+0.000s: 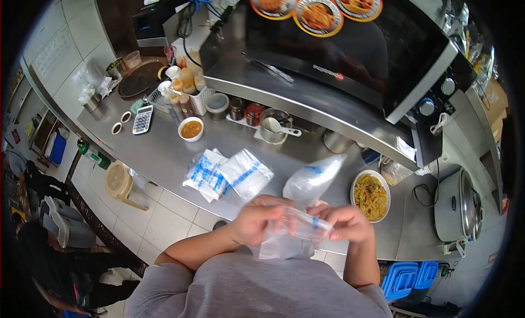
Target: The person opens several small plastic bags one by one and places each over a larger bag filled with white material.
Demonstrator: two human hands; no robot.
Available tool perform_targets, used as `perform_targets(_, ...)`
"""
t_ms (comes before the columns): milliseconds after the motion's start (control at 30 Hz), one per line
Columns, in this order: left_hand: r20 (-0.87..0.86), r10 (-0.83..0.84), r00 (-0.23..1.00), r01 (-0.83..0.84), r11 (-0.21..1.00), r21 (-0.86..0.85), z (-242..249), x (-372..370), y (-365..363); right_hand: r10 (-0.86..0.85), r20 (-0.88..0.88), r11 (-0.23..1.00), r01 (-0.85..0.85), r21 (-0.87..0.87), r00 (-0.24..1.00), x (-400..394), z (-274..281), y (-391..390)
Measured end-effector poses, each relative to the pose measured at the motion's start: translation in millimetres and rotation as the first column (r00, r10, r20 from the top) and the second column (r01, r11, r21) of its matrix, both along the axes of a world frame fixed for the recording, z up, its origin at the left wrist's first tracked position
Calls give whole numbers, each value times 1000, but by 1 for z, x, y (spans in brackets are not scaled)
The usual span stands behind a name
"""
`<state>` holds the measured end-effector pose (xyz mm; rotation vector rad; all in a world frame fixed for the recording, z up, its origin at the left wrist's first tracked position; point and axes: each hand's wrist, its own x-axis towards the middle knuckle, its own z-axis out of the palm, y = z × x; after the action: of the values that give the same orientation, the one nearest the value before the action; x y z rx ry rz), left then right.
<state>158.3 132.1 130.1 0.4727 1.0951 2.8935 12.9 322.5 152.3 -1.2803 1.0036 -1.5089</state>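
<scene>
My left hand (258, 222) pinches one side of a clear plastic bag (280, 242) in front of my chest. On the other side, the fingers of my right hand (345, 222) are closed on the bag's edge, where a blue mark shows. Just beyond my hands, another clear plastic bag (313, 181) with blue print stands puffed up on the steel counter (164, 159); its contents are hard to make out. Two packs of blue-printed plastic bags, a left pack (205, 174) and a right pack (247, 173), lie left of it.
A white bowl of shredded food (371, 197) sits at the right, near a large cooker (458, 204). Toward the left are a soup bowl (191, 130), a calculator (143, 120) and sauce bottles (186, 83). A microwave (333, 66) rests on the raised shelf. Another person (60, 263) is at lower left.
</scene>
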Motion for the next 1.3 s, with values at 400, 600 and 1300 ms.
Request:
perform_targets(400, -151, -63, 987, 105, 950, 294, -6, -6, 12, 81, 371, 996, -89, 6, 925, -16, -49, 13)
perform_targets(600, 333, -83, 939, 128, 985, -117, -14, -31, 32, -118, 632, 992, 119, 40, 766, -69, -7, 15)
perform_targets(1300, 77, 785, 615, -280, 308, -909, -171, -120, -3, -571, -805, 513, 836, -197, 161, -99, -175, -12)
